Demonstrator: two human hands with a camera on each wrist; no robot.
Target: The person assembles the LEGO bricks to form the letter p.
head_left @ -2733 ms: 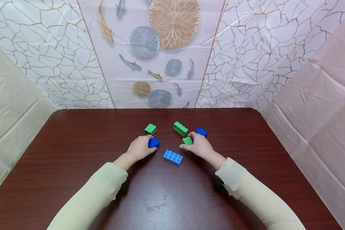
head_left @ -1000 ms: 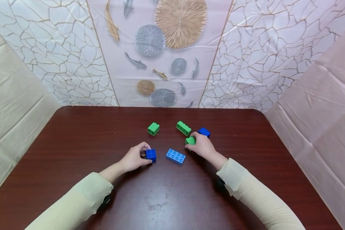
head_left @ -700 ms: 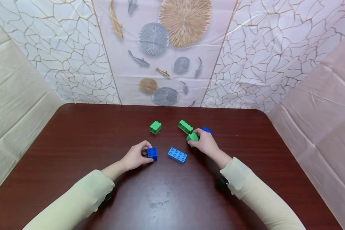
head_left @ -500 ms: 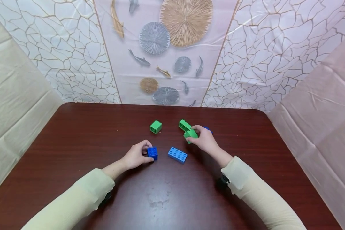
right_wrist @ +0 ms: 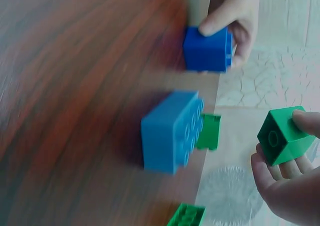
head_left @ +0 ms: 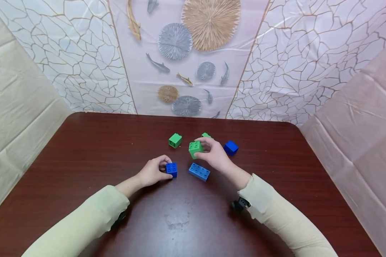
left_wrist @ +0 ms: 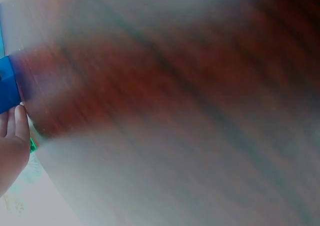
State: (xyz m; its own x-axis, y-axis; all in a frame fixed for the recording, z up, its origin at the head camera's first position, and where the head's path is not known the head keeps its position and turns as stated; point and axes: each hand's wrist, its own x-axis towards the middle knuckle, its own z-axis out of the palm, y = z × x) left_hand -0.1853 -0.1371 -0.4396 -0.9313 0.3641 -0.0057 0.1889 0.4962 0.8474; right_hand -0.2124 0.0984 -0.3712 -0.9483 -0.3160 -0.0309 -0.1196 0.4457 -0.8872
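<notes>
My left hand [head_left: 153,172] grips a dark blue toy brick [head_left: 171,170], studs up, at the table surface. My right hand [head_left: 213,154] pinches a green toy brick [head_left: 195,149] between thumb and fingers, held above the table; its hollow underside shows in the right wrist view. Just in front of that hand lies a light blue brick [head_left: 199,172] with two rows of studs, touched by neither hand. In the left wrist view only part of the left hand [left_wrist: 14,146] and the dark blue brick [left_wrist: 8,86] appear at the edge.
Another green brick [head_left: 175,140] lies on its side behind the left hand. A longer green brick [head_left: 206,135] is mostly hidden behind the right hand. A second dark blue brick [head_left: 231,147] lies right of it. The dark table [head_left: 180,221] ends at a patterned backdrop [head_left: 186,71].
My left hand brought the dark blue brick nearer and turned it studs up. My right hand lifted the green brick and carried it left, uncovering the second dark blue brick.
</notes>
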